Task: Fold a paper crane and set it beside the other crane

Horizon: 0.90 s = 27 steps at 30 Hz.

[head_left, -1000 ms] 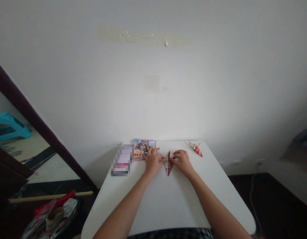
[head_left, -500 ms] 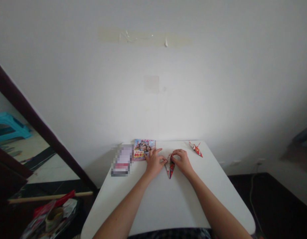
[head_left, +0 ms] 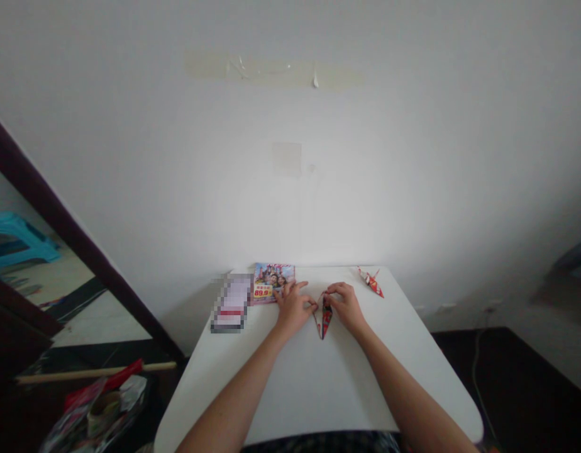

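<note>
A folded piece of patterned paper [head_left: 324,321], red and white with a pointed lower end, is between my two hands over the table. My left hand [head_left: 294,309] pinches its left edge with thumb and forefinger, the other fingers spread out. My right hand [head_left: 346,306] grips its upper right side between the fingertips, which partly hide the paper. Farther back to the right lies a red-and-white folded paper crane [head_left: 371,282], apart from both hands.
A printed flyer [head_left: 271,277] lies at the table's back edge, just beyond my left hand. Left of it is a blurred-out phone-like item [head_left: 231,305]. The white table [head_left: 319,396] meets the wall. A bag of odds and ends [head_left: 104,409] is at lower left.
The folded paper is spread slightly wider, with more of its dark red inside showing. My right hand has shifted a little; my left hand keeps its pinch.
</note>
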Each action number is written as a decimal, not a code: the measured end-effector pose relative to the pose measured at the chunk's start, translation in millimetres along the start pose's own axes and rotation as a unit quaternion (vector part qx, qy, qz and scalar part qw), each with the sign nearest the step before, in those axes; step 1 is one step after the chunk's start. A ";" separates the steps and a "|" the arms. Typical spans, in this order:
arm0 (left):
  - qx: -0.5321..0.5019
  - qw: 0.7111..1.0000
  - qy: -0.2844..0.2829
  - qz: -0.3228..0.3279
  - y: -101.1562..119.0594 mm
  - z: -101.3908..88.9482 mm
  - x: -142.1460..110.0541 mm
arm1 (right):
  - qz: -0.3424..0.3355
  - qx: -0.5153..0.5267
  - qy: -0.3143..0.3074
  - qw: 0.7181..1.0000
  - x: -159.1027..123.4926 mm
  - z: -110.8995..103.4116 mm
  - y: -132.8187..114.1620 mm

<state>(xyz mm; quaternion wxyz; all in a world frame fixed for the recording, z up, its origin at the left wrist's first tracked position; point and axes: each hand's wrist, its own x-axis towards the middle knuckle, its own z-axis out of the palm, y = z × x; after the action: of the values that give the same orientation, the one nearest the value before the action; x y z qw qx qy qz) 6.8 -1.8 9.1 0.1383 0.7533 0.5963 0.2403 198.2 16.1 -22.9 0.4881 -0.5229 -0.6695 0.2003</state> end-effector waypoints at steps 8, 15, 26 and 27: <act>-0.010 1.000 0.016 -0.006 -2.6 0.5 0.2 | -0.017 -0.020 0.002 1.000 1.8 -2.5 8.3; -0.014 1.000 0.018 -0.001 -0.4 -0.1 -0.6 | -0.043 -0.043 -0.013 0.998 -2.7 3.2 6.1; -0.016 0.999 0.033 0.005 -2.4 2.0 1.2 | -0.051 -0.050 -0.033 0.997 -5.9 4.1 2.2; -0.015 0.999 0.037 0.007 -2.0 1.8 1.0 | -0.052 -0.049 -0.034 0.997 -6.0 4.0 1.8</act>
<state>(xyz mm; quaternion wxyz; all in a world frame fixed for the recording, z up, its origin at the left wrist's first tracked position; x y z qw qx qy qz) 6.2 -0.2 6.8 0.1257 0.7460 0.5921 0.2776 195.5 12.4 -28.7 0.4482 -0.5040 -0.7210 0.1591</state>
